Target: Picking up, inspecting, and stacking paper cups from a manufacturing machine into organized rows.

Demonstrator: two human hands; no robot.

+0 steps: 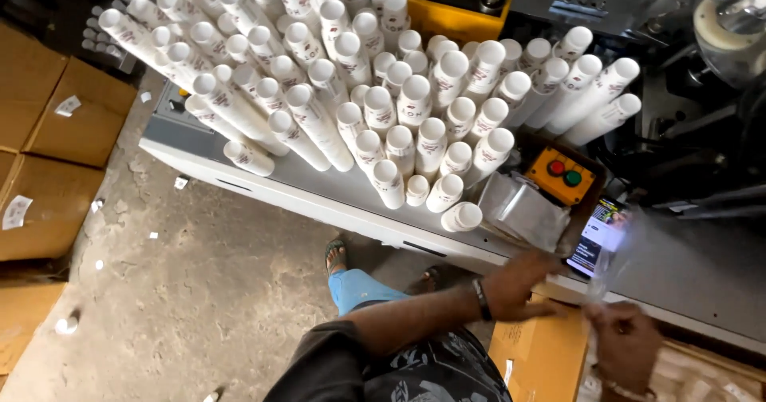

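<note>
Head view, item one: a clear plastic bag [608, 258], blurred, rising from our right hand [626, 342], fingers closed on its lower end, at near right. Our left hand [523, 286] reaches beside it, fingers extended and loosely spread, holding nothing. Just beyond: a phone [600, 234], a yellow button box [562, 176]. Far left across the grey bench [319, 194]: stacked white paper cups [375, 91].

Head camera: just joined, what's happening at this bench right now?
A person stands at a grey machine table crowded with tall stacks of white paper cups. The left hand reaches over the table edge near a phone with a lit screen. The right hand pinches a blurred clear plastic sleeve. Brown cartons sit on the floor.
</note>
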